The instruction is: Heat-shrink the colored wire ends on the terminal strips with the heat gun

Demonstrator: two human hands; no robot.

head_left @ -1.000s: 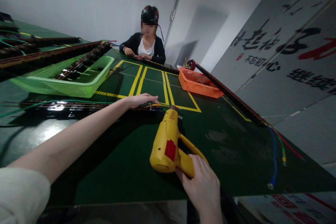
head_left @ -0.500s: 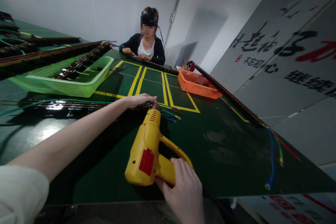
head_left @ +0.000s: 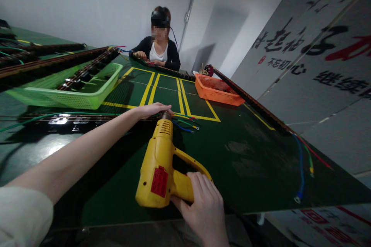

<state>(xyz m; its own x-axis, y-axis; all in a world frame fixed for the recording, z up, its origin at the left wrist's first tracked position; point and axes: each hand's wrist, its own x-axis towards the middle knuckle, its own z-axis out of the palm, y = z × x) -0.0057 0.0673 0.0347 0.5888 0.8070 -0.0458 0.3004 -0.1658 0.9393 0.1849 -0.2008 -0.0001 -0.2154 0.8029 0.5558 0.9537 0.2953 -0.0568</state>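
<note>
My right hand [head_left: 203, 202]: wrapped round the gun [head_left: 155, 166] at its handle | body: left of my fist, nozzle [head_left: 166, 115] near the wires [head_left: 185, 123] | left hand [head_left: 152, 110]: beside nozzle, hold hidden, can't say

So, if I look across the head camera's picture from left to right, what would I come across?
Light green basket → yellow heat gun → orange basket → blue wire with a ring end.
</note>
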